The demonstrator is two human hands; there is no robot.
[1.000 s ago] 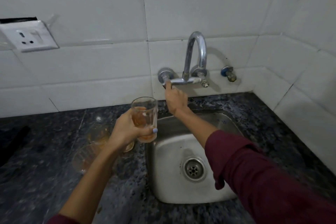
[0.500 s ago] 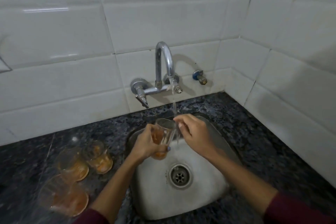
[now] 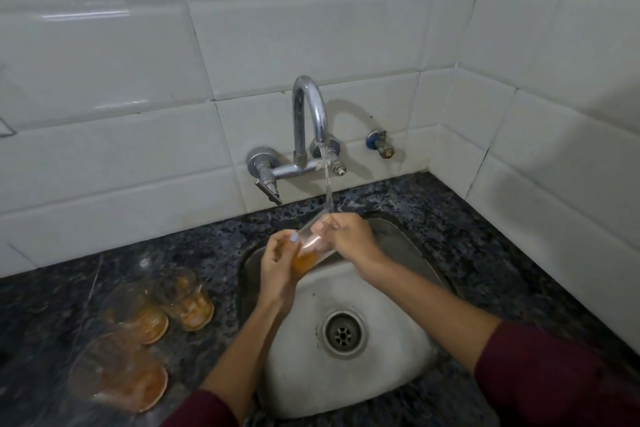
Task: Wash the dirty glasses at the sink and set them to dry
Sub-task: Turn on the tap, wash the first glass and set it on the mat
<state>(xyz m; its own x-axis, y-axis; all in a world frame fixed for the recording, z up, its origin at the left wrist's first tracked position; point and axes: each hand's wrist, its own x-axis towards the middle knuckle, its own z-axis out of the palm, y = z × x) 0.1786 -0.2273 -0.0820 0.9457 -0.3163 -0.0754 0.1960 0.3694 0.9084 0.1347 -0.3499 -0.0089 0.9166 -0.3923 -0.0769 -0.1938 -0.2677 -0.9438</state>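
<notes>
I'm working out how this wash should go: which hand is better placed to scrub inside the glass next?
Probably the right hand: its fingers are already at the rim of the glass, under the water. The left hand grips the glass near its base, steadying it over the sink.

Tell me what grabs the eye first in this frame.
Both hands meet over the steel sink: the left hand grips a tilted, orange-stained glass while the right hand works at its rim. Water streams from the wall-mounted chrome tap onto them. Three more orange-stained glasses wait on the dark granite counter, left of the sink.
</notes>
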